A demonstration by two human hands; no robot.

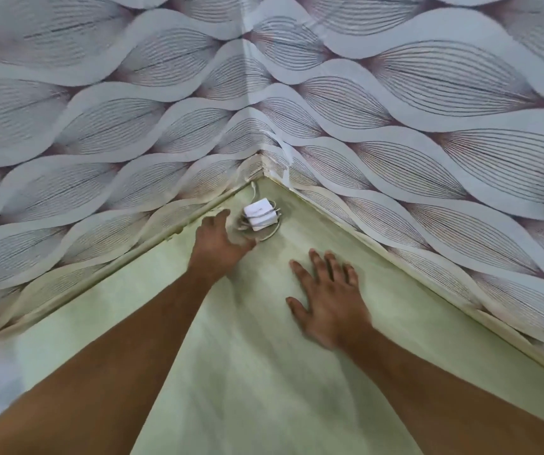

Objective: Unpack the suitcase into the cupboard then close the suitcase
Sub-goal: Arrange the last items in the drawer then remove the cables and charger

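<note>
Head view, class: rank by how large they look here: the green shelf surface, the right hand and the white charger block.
1. green shelf surface, by far the largest.
2. right hand, lying flat on the shelf.
3. white charger block, smallest; it lies farther away in the corner, so its true size is unsure.

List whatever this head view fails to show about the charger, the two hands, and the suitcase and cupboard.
- Suitcase and cupboard: neither lies in the head view.
- Charger: its printing is too small to read; where its cable ends is unclear.
- Left hand: its fingers are blurred, so contact with the cable cannot be judged.
- Right hand: spread open over the shelf surface; blur hides whether it presses down.
</note>
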